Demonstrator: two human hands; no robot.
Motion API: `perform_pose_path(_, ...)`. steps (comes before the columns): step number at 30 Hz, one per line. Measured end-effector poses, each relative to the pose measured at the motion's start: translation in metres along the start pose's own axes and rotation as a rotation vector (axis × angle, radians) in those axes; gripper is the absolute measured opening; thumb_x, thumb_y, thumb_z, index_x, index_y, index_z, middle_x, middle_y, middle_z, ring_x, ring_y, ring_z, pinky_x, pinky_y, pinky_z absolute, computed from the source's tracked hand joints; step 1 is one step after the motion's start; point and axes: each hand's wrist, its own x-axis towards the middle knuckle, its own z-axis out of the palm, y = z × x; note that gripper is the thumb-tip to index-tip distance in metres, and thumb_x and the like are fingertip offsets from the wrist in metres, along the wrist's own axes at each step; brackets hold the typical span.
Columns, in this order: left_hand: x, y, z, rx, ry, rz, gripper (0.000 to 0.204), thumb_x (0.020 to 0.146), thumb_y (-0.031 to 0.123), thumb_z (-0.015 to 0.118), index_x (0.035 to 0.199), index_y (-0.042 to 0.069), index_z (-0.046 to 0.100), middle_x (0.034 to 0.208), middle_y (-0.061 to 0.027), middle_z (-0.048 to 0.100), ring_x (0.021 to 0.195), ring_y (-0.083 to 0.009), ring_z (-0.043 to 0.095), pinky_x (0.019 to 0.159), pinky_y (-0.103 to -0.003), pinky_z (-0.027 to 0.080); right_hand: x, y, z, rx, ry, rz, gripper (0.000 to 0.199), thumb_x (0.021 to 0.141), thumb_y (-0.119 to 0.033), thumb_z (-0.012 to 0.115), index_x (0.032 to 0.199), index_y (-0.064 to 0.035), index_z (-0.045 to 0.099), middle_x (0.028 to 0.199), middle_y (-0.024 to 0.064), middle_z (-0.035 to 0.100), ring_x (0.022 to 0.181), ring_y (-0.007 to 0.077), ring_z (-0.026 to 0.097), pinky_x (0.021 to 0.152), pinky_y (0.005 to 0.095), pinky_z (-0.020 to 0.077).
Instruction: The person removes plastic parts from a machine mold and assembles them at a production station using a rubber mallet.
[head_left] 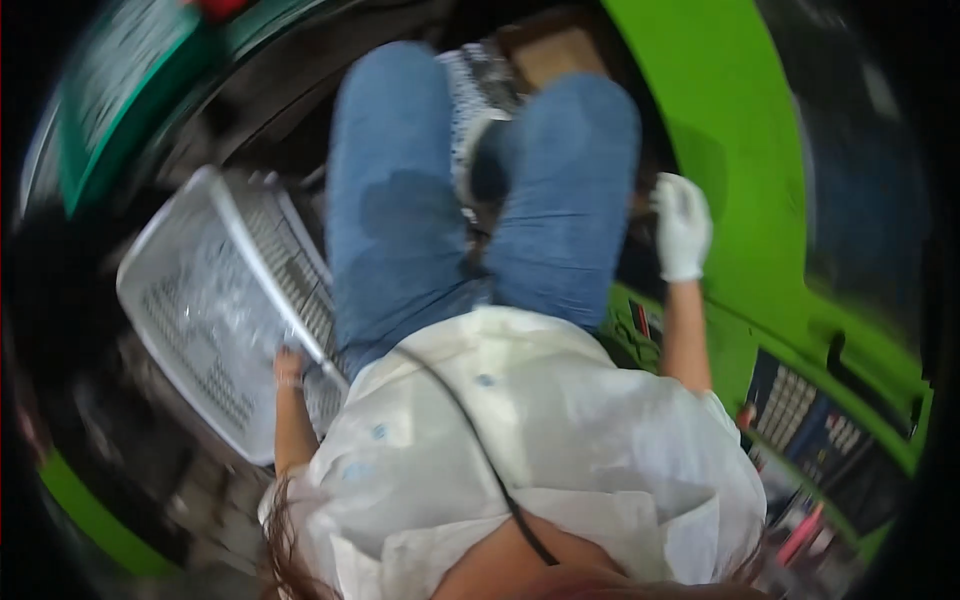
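Observation:
My right hand (684, 228), in a white glove, is raised beside the bright green machine panel (745, 190), close to the panel's edge. Its fingers look stretched out and slightly bent, and I make out nothing in them. On the other side my bare left hand (288, 364) is low over a grey plastic basket (150, 245) with slotted walls, next to its near rim. Motion blurs those fingers, so what they hold, if anything, is unclear. Inside the basket lie clear, shiny pieces (225, 300), too smeared to name.
My legs in blue jeans (400, 190) fill the middle. Buttons cover a control panel (800, 420) at the lower right, near a black handle (865, 385). A green-edged bin (130, 110) is at the upper left, and a brown box (555, 55) lies beyond my knees.

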Motion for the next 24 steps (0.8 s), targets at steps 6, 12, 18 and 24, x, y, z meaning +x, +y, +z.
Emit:
perform_pose_path(6, 0.042, 0.075, -0.198, -0.666, 0.512, -0.613, 0.035, 0.086, 0.015, 0.059, 0.115, -0.003, 0.056, 0.11, -0.0224, 0.059, 0.104, -0.0319, 0.057, 0.09, -0.039, 0.044, -0.01, 0.248, 0.026, -0.194, -0.042, 0.386, 0.024, 0.09, -0.021, 0.059, 0.108, -0.0049, 0.061, 0.091, 0.0058, 0.066, 0.076, 0.0126, 0.061, 0.07, 0.0261, 0.0496)
perform_pose_path(12, 0.062, 0.148, -0.482, -0.86, 1.035, -0.287, 0.028, 0.096, 0.004, 0.045, 0.123, -0.004, 0.047, 0.125, -0.0162, 0.049, 0.116, -0.0258, 0.05, 0.101, -0.037, 0.039, 0.028, 0.371, 0.083, -0.388, -0.12, 0.494, 0.024, 0.086, -0.022, 0.055, 0.106, -0.0129, 0.064, 0.109, 0.0148, 0.064, 0.105, 0.0335, 0.059, 0.091, 0.0387, 0.0451)
perform_pose_path(18, 0.148, 0.206, -0.605, -0.859, 1.138, 0.07, 0.029, 0.095, 0.003, 0.046, 0.124, -0.004, 0.045, 0.126, -0.0159, 0.048, 0.121, -0.0247, 0.046, 0.106, -0.036, 0.033, 0.078, 0.496, 0.122, -0.601, -0.314, 0.776, 0.053, 0.076, -0.04, 0.062, 0.112, -0.0008, 0.061, 0.11, 0.0221, 0.063, 0.103, 0.0357, 0.06, 0.085, 0.0419, 0.0468)
perform_pose_path(24, 0.168, 0.202, -0.623, -0.809, 1.017, -0.011, 0.03, 0.094, 0.004, 0.045, 0.122, -0.005, 0.046, 0.13, -0.019, 0.046, 0.122, -0.0273, 0.045, 0.106, -0.038, 0.03, 0.135, 0.45, 0.175, -0.633, -0.386, 0.776, 0.052, 0.076, -0.041, 0.061, 0.11, -0.0022, 0.062, 0.11, 0.0217, 0.063, 0.103, 0.0362, 0.06, 0.086, 0.0422, 0.0462)
